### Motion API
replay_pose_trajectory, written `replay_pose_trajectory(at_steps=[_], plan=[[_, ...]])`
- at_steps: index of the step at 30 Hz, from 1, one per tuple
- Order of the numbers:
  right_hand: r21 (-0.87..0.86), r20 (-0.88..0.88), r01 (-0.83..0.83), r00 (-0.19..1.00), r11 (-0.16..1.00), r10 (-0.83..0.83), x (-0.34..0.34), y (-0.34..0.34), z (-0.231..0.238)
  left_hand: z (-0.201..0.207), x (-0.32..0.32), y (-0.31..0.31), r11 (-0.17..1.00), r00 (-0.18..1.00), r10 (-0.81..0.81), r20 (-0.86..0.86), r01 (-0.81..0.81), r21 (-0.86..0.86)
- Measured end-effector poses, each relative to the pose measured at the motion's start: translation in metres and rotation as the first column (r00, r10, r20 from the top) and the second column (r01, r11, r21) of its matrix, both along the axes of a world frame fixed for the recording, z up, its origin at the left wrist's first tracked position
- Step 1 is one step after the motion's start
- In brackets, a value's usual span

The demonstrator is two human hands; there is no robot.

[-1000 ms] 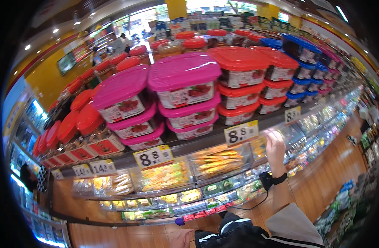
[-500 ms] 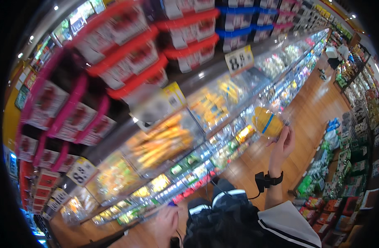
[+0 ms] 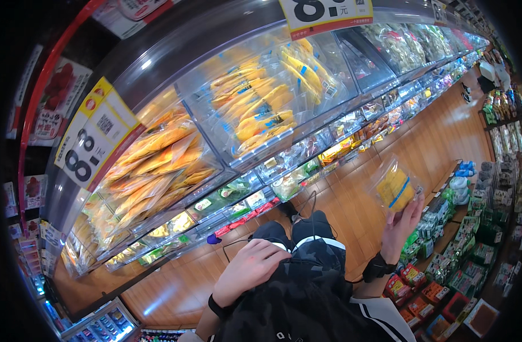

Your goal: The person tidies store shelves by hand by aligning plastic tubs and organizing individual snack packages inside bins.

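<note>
My right hand (image 3: 404, 219) grips the lower edge of a small clear packet (image 3: 395, 191) over the aisle. Flat yellow-orange pieces, perhaps dried fruit, show inside it behind a blue stripe. My left hand (image 3: 254, 265) lies back-up against the dark clothing at my waist, fingers extended and nothing seen in it. Similar blue-striped packets (image 3: 261, 117) stand in rows in a clear shelf bin. Nearer on the left, another bin holds orange packets (image 3: 158, 165) of long slices.
Price signs (image 3: 98, 137) hang along the dark shelf edge. Lower shelves (image 3: 238, 199) hold more small packets. A wooden floor (image 3: 352, 211) runs between them and a low display of green and red packages (image 3: 437, 228) at right. Far up the aisle stands a person (image 3: 492, 74).
My view has come closer to the bins and tilted down. The right hand still holds the packet, now tilted differently. My left hand has moved in to my waist.
</note>
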State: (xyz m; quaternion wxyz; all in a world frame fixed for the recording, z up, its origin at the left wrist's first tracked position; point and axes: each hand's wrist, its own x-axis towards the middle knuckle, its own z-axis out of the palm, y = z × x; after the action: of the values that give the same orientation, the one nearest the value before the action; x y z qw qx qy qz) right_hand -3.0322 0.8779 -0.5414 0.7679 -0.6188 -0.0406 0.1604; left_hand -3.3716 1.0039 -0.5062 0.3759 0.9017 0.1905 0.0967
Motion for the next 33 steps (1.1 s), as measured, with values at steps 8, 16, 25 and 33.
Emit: replay_pose_trajectory(at_steps=[8, 16, 25, 33], plan=[[-0.015, 0.377, -0.546, 0.773, 0.838, 0.510, 0.021, 0.052, 0.027, 0.000, 0.015, 0.000, 0.993, 0.993, 0.121, 0.008, -0.121, 0.003], [-0.390, 0.912, -0.534, -0.114, 0.750, 0.394, -0.010, 0.184, 0.144, 0.007, -0.003, -0.038, 0.929, 0.929, 0.368, 0.041, -0.369, 0.012], [-0.795, 0.581, -0.475, -0.421, 0.377, 0.696, -0.062, 0.268, 0.170, -0.016, -0.020, -0.090, 0.861, 0.860, 0.509, -0.034, -0.508, 0.016], [-0.772, 0.635, -0.396, -0.483, 0.497, 0.602, -0.085, 0.276, 0.142, -0.028, -0.032, -0.113, 0.834, 0.834, 0.550, 0.047, -0.551, 0.023]])
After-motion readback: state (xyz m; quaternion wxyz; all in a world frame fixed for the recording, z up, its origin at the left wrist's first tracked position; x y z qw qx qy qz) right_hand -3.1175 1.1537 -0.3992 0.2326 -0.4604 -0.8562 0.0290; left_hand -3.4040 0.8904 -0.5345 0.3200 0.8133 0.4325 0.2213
